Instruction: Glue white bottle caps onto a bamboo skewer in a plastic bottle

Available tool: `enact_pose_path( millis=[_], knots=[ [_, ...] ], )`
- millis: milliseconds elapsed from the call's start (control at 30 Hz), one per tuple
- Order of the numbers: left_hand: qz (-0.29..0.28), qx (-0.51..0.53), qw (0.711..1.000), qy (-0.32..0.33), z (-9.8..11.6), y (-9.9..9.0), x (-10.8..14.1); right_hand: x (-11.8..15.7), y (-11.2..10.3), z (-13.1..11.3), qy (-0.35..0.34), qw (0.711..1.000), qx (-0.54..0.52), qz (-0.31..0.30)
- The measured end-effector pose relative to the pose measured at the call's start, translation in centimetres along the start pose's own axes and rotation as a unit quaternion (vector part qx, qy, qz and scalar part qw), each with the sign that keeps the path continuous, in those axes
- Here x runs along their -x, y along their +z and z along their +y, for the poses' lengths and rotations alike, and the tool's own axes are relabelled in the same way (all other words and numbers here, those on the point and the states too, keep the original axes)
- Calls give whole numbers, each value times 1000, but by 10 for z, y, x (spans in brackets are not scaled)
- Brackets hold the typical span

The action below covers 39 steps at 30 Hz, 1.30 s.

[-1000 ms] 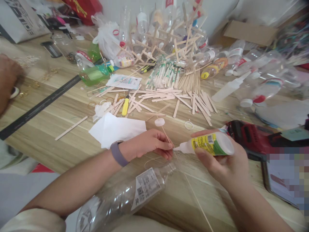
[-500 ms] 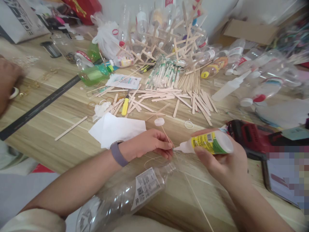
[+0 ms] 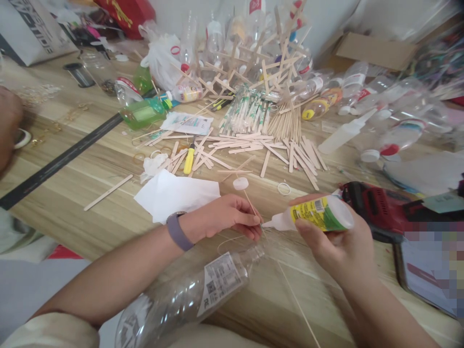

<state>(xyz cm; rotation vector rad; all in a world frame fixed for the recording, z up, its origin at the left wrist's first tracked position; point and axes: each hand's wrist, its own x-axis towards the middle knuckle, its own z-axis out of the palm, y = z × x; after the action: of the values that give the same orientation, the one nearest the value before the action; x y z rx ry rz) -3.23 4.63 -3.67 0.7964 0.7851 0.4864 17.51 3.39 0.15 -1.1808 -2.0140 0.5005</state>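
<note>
My left hand (image 3: pixel 230 216) pinches a thin wooden skewer (image 3: pixel 249 199) between thumb and fingers. A white bottle cap (image 3: pixel 240 183) sits on that skewer, and small crossed sticks (image 3: pixel 235 171) show at its far end. In my right hand (image 3: pixel 342 249) is a glue bottle (image 3: pixel 315 214) with a yellow and green label, tilted on its side. Its nozzle tip points at the skewer right by my left fingertips; whether it touches is too small to tell. Below my left forearm lies a clear plastic bottle (image 3: pixel 174 299), its neck toward my hands. A thin strand runs down from the fingertips.
Loose craft sticks (image 3: pixel 250 140), bundled skewers (image 3: pixel 288 121) and a yellow-handled screwdriver (image 3: pixel 189 159) lie beyond my hands. White paper (image 3: pixel 174 191) is beside my left wrist. A red and black power tool (image 3: pixel 377 208) and a phone (image 3: pixel 427 275) are at right. Another person's hand (image 3: pixel 9 125) is far left.
The view has shifted slightly. Both hands keep their holds, with the glue nozzle still by the left fingertips. The other person's hand has moved a little left.
</note>
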Motion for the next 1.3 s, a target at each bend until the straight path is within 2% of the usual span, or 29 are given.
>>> enact_pose_path(
  millis=[300, 500, 1100, 1300],
  knots=[
    [1, -17, 1000, 2, 2, 3, 0, 3, 0, -4, 7, 1000, -2, 0],
    [15, -10, 1000, 8, 7, 8, 5, 6, 0, -12, 21, 999, 21, 41],
    [15, -33, 999, 40, 10, 11, 8, 15, 3, -23, -38, 991, 105, 71],
    [42, -44, 997, 44, 10, 14, 9, 15, 6, -22, -47, 987, 121, 95]
  ],
)
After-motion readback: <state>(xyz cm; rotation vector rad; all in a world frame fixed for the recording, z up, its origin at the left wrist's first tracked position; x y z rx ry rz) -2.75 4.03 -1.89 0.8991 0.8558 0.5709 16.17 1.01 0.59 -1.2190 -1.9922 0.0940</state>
